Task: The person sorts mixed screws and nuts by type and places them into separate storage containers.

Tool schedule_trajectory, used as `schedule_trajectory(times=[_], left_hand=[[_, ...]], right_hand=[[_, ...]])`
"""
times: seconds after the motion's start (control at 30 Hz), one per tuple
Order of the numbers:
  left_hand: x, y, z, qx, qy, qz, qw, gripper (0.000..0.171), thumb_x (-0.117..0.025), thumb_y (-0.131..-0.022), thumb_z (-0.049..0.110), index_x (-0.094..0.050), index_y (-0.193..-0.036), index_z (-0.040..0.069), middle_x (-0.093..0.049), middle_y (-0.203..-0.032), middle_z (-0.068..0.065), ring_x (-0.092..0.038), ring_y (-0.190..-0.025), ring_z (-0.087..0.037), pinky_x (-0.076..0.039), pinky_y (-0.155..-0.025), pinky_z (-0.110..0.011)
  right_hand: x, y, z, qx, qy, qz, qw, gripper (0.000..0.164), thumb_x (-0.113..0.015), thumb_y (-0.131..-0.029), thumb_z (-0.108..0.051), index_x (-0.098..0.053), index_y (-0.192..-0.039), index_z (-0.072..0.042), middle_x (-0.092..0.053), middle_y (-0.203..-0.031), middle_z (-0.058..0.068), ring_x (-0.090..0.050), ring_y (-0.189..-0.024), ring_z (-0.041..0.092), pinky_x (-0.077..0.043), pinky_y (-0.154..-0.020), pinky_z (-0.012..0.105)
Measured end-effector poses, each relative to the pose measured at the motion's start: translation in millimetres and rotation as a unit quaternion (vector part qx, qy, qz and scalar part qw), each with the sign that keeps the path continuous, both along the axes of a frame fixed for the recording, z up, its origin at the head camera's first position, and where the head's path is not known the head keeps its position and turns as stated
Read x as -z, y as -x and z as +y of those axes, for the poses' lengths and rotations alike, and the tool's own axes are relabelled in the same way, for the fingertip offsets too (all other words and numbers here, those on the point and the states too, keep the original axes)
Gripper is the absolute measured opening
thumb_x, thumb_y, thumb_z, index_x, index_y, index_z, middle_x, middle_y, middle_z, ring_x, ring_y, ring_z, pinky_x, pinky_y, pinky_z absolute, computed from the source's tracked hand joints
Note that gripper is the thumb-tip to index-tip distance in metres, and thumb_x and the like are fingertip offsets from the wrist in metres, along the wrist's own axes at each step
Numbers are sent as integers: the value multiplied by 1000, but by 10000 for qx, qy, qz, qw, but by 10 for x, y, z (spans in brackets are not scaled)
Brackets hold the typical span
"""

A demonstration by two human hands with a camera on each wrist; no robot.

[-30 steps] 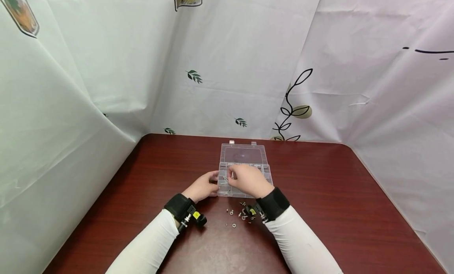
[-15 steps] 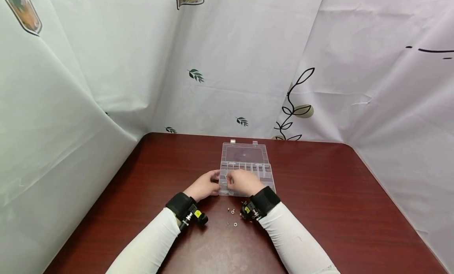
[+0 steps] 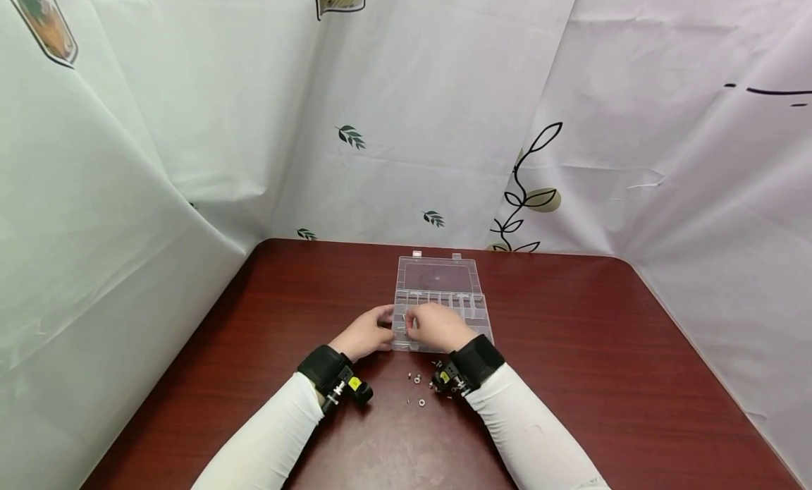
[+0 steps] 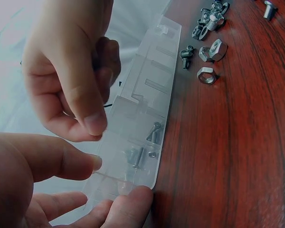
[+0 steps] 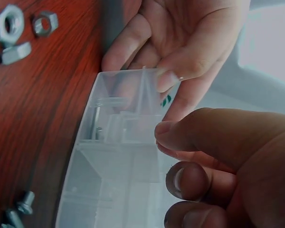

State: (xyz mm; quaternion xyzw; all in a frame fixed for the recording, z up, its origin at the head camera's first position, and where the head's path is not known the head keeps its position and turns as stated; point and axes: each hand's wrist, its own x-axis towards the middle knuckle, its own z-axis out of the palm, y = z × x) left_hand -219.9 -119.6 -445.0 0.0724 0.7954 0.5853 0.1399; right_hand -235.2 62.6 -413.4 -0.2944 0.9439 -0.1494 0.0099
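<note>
A clear plastic compartment box point(image 3: 438, 274) lies on the table with its lid folded back. My left hand point(image 3: 364, 333) holds its left end, with a fingertip at the rim and other fingers against the outer wall. My right hand point(image 3: 439, 324) hovers over the left compartments, its thumb and forefinger brought together and the other fingers curled. Nothing shows between those fingertips in either wrist view. Several screws point(image 4: 139, 158) lie in the end compartments beneath it. In the right wrist view a screw point(image 5: 95, 124) is seen through the box wall.
Loose hex nuts point(image 5: 20, 53) and screws point(image 4: 185, 61) lie on the dark red table point(image 3: 571, 349) in front of the box. A small heap of hardware point(image 4: 213, 19) is partly hidden by the right wrist camera in the head view. White curtains surround the table's back and sides.
Over the past second my right hand has lowered slightly toward the left front compartments, uncovering the back row of the box. My left hand has stayed at the box's left end.
</note>
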Motion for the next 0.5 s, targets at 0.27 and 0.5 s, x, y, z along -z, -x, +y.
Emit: schedule_trajectory(times=[0.27,0.5], left_hand=[[-9,-4,9,-14,-68,19,10000,70,-57,-79,-8,-39,-147,-6,-55,-131,-26,-63,-99,-30,-58,-78,-44],[1,11,11,-9,1,30,10000,68,-56,-82,-8,-39,-147,-5,-56,-130,-24,-63,-97,-26,-58,-76,-39]], right_hand=[[-92,-91,41,-151,98,136,9997,9,-68,-88,-21,-64,-80,-22,-52,-63,-9,-46,-56,9,-39,-52,28],[-189,-260,162,-311,83,294,9990,10,-69,-89,-21,-64,-82,-23,-51,-64,-11,-46,-56,8,-40,-53,28]])
